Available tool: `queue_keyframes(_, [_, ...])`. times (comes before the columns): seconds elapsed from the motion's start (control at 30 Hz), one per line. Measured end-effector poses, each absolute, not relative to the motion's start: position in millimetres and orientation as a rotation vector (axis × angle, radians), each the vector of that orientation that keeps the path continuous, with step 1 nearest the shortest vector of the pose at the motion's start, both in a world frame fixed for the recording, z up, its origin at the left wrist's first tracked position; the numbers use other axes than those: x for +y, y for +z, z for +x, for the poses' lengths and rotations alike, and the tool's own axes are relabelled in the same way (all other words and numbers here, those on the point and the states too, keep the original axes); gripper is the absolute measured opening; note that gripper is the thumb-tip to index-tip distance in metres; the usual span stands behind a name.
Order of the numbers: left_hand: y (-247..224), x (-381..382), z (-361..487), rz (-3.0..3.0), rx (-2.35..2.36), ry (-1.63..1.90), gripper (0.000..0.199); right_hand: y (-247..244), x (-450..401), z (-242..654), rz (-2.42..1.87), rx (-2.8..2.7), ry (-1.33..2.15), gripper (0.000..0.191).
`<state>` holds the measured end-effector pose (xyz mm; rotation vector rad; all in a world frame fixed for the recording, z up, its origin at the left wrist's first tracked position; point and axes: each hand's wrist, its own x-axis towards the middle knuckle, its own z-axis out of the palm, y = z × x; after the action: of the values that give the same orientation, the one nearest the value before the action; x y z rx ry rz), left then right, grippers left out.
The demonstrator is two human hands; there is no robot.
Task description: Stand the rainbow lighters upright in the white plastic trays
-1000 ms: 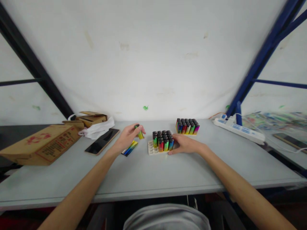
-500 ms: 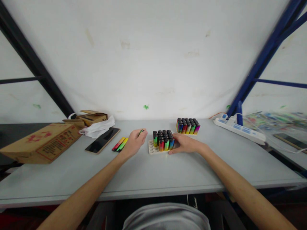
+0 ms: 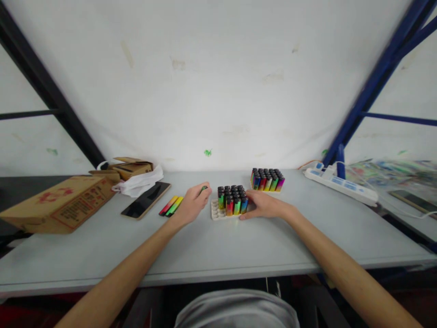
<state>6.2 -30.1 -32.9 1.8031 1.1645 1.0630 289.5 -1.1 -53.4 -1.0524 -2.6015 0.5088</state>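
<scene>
My left hand (image 3: 194, 202) is closed around a lighter (image 3: 204, 188), its dark end with a green part poking out at the top of the fist. Just right of it stands a pale tray (image 3: 219, 216) with round holes. Upright lighters (image 3: 233, 199) with black tops and multicoloured bodies fill most of this tray; holes show bare at its left side. My right hand (image 3: 261, 205) grips the tray's right side, thumb by the front corner, fingers against the lighters. Two loose lighters (image 3: 169, 206) lie flat on the table, left of my left hand.
A second block of upright lighters (image 3: 267, 180) stands behind, near the wall. On the left are a phone (image 3: 146, 200), a white plastic bag (image 3: 140, 181) and cardboard boxes (image 3: 61, 200). A power strip (image 3: 341, 186) with cables and another phone (image 3: 414, 202) lie at right.
My left hand has shifted slightly right and turned a little, bringing its lighter nearer the tray. My right hand and the tray are practically where they were.
</scene>
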Motion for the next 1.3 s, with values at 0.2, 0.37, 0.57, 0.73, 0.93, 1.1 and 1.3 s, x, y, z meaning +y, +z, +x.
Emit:
queue_keyframes(0.2, [-29.3,-29.4,0.6,1.924,1.278,1.042,0.027,-54.5,-0.6,289.9,-1.092,-2.598,0.498,0.062])
queue_keyframes(0.37, [-24.1,-29.3,0.6,1.905,1.297,1.070,0.028,-53.9,-1.2,289.7,-1.093,-2.594,0.525,0.062])
queue_keyframes(0.57, [-24.6,-30.6,7.1,1.737,1.271,1.077,0.042,-53.0,-2.5,289.5,-1.098,-2.581,0.546,0.062])
queue_keyframes(0.73, [-26.7,-30.6,8.6,1.668,1.144,1.038,0.047,-53.9,-1.9,289.1,-1.080,-2.572,0.550,0.063])
queue_keyframes(0.93, [-24.6,-29.9,8.2,1.710,1.027,1.181,0.035,-54.7,-0.9,289.3,-1.082,-2.583,0.534,0.063])
queue_keyframes(1.1, [-24.2,-27.4,8.3,1.893,1.012,1.223,0.029,-53.2,-2.2,288.9,-1.097,-2.575,0.534,0.062])
queue_keyframes(1.3, [-33.7,-25.4,5.9,1.929,0.957,1.124,0.029,-53.4,-2.3,289.4,-1.083,-2.568,0.555,0.063])
